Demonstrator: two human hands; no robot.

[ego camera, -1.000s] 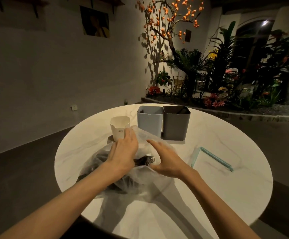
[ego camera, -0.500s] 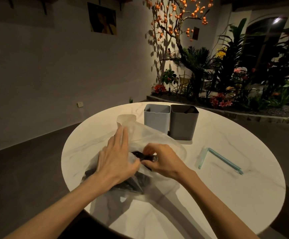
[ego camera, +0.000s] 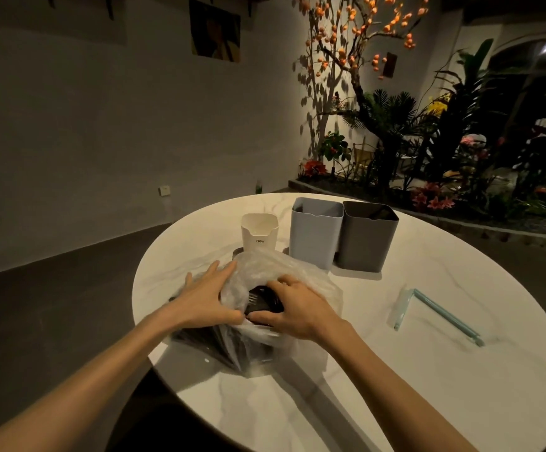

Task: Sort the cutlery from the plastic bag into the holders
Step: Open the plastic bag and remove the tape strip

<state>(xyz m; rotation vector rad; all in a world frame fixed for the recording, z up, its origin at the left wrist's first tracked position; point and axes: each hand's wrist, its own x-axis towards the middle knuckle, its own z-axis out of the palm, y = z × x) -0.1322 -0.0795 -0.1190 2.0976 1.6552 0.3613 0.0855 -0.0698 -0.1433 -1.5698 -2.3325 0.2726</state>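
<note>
The bag (ego camera: 265,272) lies crumpled on the bench (ego camera: 460,386), full of black cutlery (ego camera: 260,300), whose fork tines show at its mouth. The right hand (ego camera: 297,308) curls round that cutlery, grasping it. The left hand (ego camera: 206,298) lies flat on the bag with straight fingers, released. Just behind the bag stand three holders: cream (ego camera: 260,234), blue-grey (ego camera: 315,231) and dark grey (ego camera: 364,238). Right of the bag lies a teal clip (ego camera: 441,316).
</note>
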